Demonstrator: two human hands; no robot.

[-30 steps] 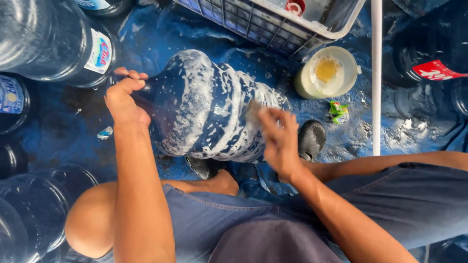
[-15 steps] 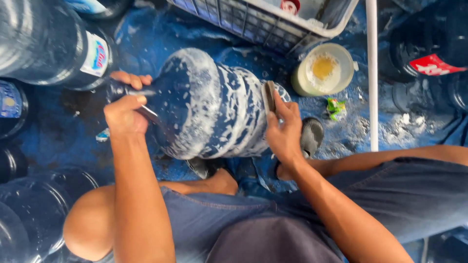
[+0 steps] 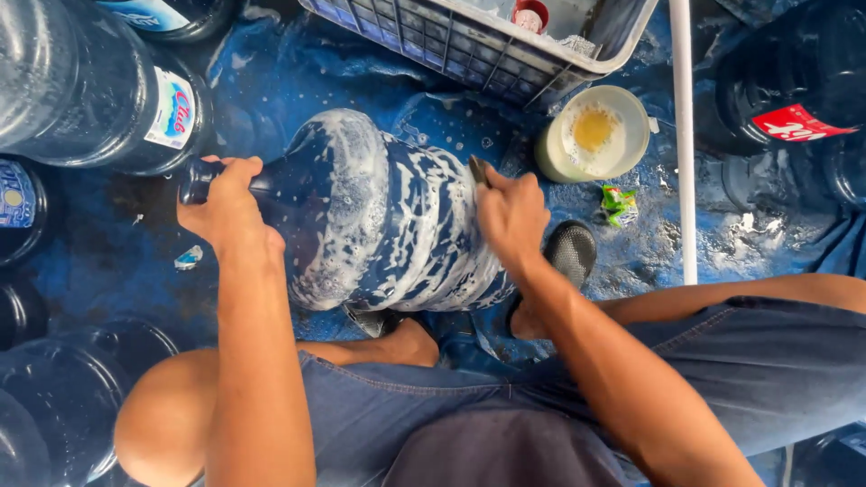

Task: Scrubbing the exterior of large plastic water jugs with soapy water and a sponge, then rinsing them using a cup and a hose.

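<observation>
Soapy water jug (image 3: pixel 388 216) lies on its side, long axis L–R: left hand (image 3: pixel 225 212) fingers closed round neck, right hand (image 3: pixel 510 216) clenched on scrub pad (image 3: pixel 478 169) atop body.

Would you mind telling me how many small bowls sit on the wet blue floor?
1: a cream bowl holding yellowish liquid, beside the grey crate, beyond the right hand. Others may be hidden.

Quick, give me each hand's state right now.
Left hand: closed around the neck of the soapy water jug.
Right hand: closed on a dark scrubber, pressed against the jug.
</observation>
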